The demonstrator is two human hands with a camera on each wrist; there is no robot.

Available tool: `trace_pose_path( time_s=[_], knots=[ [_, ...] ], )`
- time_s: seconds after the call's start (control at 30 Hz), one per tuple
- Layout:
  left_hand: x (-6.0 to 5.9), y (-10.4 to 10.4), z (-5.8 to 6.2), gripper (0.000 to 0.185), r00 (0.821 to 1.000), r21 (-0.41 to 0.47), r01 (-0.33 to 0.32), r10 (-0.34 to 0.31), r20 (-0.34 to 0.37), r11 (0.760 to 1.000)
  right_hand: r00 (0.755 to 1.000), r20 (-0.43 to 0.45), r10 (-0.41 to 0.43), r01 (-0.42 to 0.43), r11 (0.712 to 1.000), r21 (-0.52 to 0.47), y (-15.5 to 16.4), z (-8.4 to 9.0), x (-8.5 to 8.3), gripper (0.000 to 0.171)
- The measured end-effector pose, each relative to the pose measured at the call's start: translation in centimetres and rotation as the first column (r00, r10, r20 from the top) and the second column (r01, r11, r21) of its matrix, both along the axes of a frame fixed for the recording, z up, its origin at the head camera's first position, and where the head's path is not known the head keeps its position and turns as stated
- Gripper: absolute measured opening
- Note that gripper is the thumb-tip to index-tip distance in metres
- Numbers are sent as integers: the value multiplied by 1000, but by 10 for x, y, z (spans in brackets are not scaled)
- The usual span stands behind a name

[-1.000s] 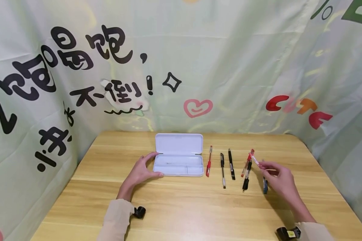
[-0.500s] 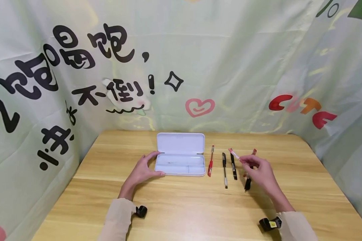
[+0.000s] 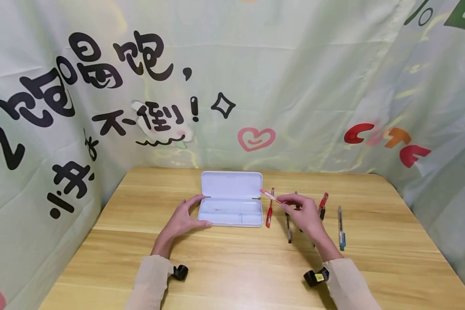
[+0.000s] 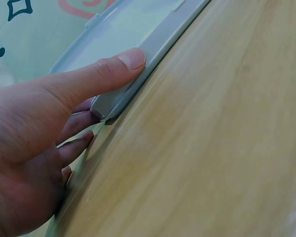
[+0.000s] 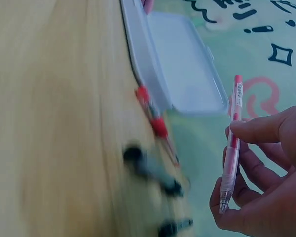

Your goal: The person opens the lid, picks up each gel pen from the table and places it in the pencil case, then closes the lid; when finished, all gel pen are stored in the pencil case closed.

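Observation:
An open white pencil case (image 3: 231, 184) lies on the table, its lid tipped back. At its left end my left hand (image 3: 184, 217) holds it, thumb on the front edge and a finger near the hinge; in the left wrist view the thumb (image 4: 130, 59) rests on the rim. My right hand (image 3: 304, 211) pinches a slim pink pen (image 5: 230, 165) in the air right of the case. The pen's pink end (image 3: 264, 191) points toward the lid. A red pen (image 3: 269, 217) lies beside the case, below the held pen.
Black pens, one of them a black pen (image 3: 289, 232) under my right hand, are partly hidden. Behind the wrist, a red pen (image 3: 323, 200) lies against a black one. A clear pen with a blue clip (image 3: 341, 230) lies farther right. A printed curtain (image 3: 306, 86) stands behind the table.
My right hand has carried the pink pen leftward across the other pens to beside the case. The blue-clip pen shows again. My left hand stays on the case.

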State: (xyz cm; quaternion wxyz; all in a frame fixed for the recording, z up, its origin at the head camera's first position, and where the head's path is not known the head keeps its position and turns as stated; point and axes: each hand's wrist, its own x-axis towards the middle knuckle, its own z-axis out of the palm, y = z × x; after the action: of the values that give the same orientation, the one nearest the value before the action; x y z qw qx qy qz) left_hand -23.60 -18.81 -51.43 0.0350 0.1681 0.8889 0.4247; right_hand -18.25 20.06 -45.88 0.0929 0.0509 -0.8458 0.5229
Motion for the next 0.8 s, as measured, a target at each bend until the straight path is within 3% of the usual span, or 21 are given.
trace_pose_path(
  time_s=[0.43, 0.67, 0.8],
  knots=[
    [-1, 0, 1, 93, 1000, 5, -7, 7, 11, 1000, 998, -37, 57, -61, 993, -103, -69, -2, -31, 12],
    [-2, 0, 1, 92, 1000, 2, -13, 13, 6, 1000, 994, -34, 100, -104, 985, -135, -98, -13, -46, 12],
    [-1, 1, 1, 93, 1000, 4, -14, 14, 11, 1000, 993, -31, 110, -113, 989, -99, -109, -22, -51, 13]
  ],
)
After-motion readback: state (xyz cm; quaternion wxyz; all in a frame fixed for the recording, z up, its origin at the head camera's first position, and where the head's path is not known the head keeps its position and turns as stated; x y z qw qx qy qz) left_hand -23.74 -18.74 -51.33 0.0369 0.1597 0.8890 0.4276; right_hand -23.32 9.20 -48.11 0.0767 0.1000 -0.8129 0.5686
